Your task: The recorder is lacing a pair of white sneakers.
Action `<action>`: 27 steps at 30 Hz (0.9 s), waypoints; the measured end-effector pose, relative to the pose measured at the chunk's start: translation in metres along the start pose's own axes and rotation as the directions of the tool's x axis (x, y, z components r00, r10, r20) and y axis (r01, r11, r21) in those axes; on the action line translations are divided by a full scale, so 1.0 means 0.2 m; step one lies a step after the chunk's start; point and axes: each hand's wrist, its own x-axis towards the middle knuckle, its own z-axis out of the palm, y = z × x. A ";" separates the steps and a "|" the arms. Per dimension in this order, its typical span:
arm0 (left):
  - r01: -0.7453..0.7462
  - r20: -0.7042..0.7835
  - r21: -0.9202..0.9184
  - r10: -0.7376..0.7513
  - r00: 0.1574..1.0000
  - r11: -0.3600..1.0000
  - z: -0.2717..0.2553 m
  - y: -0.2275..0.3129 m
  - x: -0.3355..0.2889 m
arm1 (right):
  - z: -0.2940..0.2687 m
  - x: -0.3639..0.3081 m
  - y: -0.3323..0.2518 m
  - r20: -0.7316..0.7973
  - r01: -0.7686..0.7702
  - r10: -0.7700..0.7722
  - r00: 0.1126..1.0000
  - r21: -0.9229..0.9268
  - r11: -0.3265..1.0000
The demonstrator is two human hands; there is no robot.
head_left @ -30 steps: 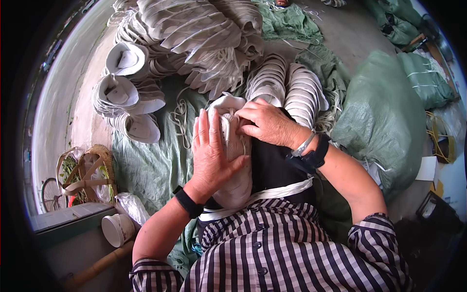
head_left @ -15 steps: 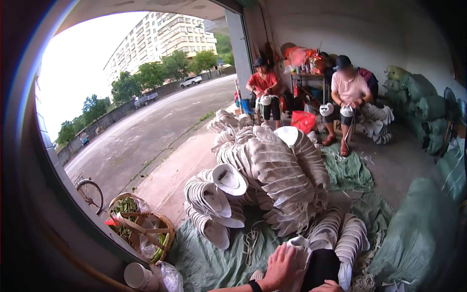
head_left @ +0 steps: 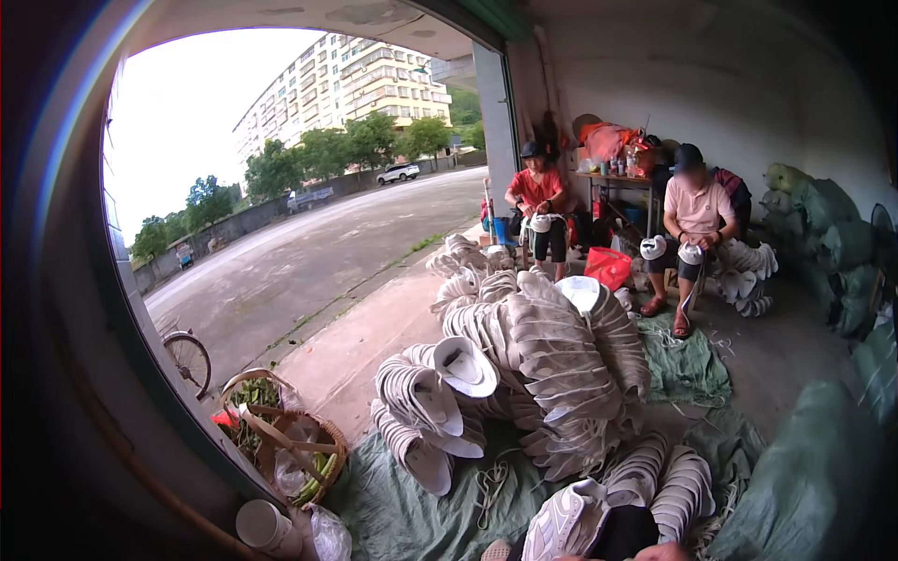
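A pale grey and white shoe upper (head_left: 566,522) with lace holes rests by my black-clad knee (head_left: 625,531), at the bottom of the picture. Only the top of my right hand (head_left: 660,553) shows at the lower edge, right of the shoe upper; its fingers are hidden. A sliver of skin beside the shoe upper may be my left hand (head_left: 572,558), nearly all of it cut off. Just beyond my knee lie nested rows of shoe uppers (head_left: 681,491). A large heap of stacked uppers (head_left: 552,351) fills the middle.
Green sheeting (head_left: 388,510) covers the floor before me. At left stand a wicker basket (head_left: 329,439) with greens and a white bucket (head_left: 265,525). Two seated people, one in a red shirt (head_left: 536,190) and one in pink (head_left: 697,208), handle uppers. Green sacks (head_left: 832,224) line the right wall.
My left hand has come off the shoe upper and dropped to the lower edge, uncovering the laced front. The view has shifted, so the scene sits farther right and lower.
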 end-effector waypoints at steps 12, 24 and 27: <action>0.323 0.063 -0.152 -0.317 0.946 0.934 -0.28 -0.22 -0.16 | -0.49 -0.20 0.56 -0.410 -0.366 -0.013 0.912 -0.825 0.430; 0.116 -0.060 -0.118 -0.123 0.991 0.986 -0.12 -0.08 0.06 | 0.09 0.21 0.10 0.175 -0.145 0.076 0.982 0.422 0.895; 0.180 0.035 -0.095 -0.178 0.983 0.979 -0.17 -0.18 -0.03 | -0.08 0.13 0.21 0.161 -0.293 0.253 0.954 0.317 0.902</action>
